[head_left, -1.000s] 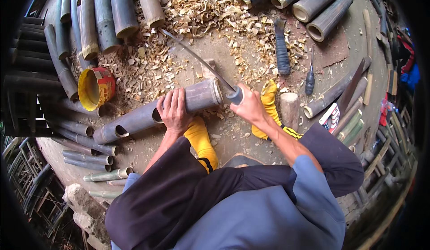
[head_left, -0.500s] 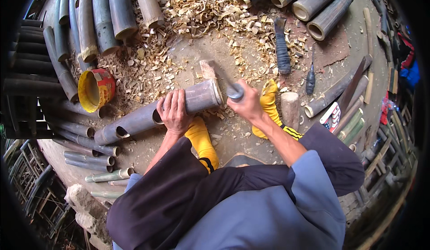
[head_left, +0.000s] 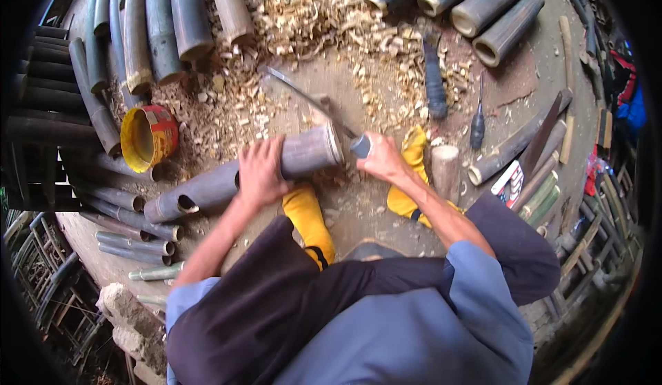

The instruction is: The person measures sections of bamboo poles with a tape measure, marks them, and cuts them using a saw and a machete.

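Observation:
A dark bamboo tube (head_left: pixel 310 152) with holes cut in its side lies slantwise in front of me, its pale cut end toward the right. My left hand (head_left: pixel 264 171) is closed over the top of the tube, slightly blurred, near the middle hole. In my right hand (head_left: pixel 383 159) is the grey handle of a long knife, gripped just right of the tube's cut end. The knife's thin blade (head_left: pixel 303 97) points up and left, passing close to that end. A pale wooden block (head_left: pixel 317 113) shows partly behind the blade and tube.
Wood chips (head_left: pixel 310 13) cover the ground ahead. Bamboo tubes (head_left: pixel 189 19) lie at upper left, others (head_left: pixel 509 28) at upper right. A red and yellow tin (head_left: pixel 162 133) stands left. On the right are a wrapped-handle tool (head_left: pixel 434 82), a screwdriver-like tool (head_left: pixel 477 126) and a short log (head_left: pixel 445 168).
The knife blade, blurred before near the tube's end, now stretches out to the upper left. My right hand has moved slightly right and down; my left hand has shifted its hold slightly.

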Demonstrator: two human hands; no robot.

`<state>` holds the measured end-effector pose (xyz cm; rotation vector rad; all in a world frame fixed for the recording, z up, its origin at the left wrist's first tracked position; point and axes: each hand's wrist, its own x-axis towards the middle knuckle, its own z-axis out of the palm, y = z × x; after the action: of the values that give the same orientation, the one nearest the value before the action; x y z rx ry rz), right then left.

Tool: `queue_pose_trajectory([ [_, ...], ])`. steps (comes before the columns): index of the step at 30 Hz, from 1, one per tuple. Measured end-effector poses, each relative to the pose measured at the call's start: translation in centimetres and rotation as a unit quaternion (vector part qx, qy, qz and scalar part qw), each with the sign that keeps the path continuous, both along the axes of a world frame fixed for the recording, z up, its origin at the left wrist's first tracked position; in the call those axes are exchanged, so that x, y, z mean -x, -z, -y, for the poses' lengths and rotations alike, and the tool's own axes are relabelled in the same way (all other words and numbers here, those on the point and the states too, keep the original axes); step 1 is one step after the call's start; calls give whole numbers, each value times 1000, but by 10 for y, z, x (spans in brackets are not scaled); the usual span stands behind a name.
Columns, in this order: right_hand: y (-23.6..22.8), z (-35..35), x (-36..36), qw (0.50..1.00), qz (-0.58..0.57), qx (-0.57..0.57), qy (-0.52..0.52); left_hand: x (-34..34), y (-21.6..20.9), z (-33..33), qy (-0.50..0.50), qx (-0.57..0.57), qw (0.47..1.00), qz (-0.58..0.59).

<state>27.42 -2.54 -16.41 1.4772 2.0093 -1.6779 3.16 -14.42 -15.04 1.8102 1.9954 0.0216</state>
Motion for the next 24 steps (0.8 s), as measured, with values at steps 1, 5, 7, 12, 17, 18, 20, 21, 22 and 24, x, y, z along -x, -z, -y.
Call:
queue_pose_trajectory([
  [1,-6,6,2,999,-34,-21,33,18,-3,-16,5,132,990,57],
  [5,-32,9,23,962,-189,-152,125,16,2,1,-26,105,994,19],
  [7,-2,19,6,958,-185,-173,134,-1,14,14,-24,-46,998,-20],
  [12,-6,16,-1,987,-85,-135,34,-12,20,28,-63,-141,985,-80],
  [17,-9,22,8,948,-214,-209,111,-16,21,20,-83,-179,978,-72],
  [18,10,17,-1,984,-79,-159,20,-18,21,19,-78,-173,980,-68],
  [20,18,12,-3,995,8,-96,19,-19,26,27,-74,-182,976,-90],
  [21,19,8,-5,990,-8,-138,-8,-18,30,25,-74,-192,972,-115],
  [22,10,12,-2,991,-8,-130,-9,-21,27,27,-91,-192,971,-113],
  [24,-12,13,6,981,-123,-132,73,-25,27,32,-100,-203,967,-121],
])
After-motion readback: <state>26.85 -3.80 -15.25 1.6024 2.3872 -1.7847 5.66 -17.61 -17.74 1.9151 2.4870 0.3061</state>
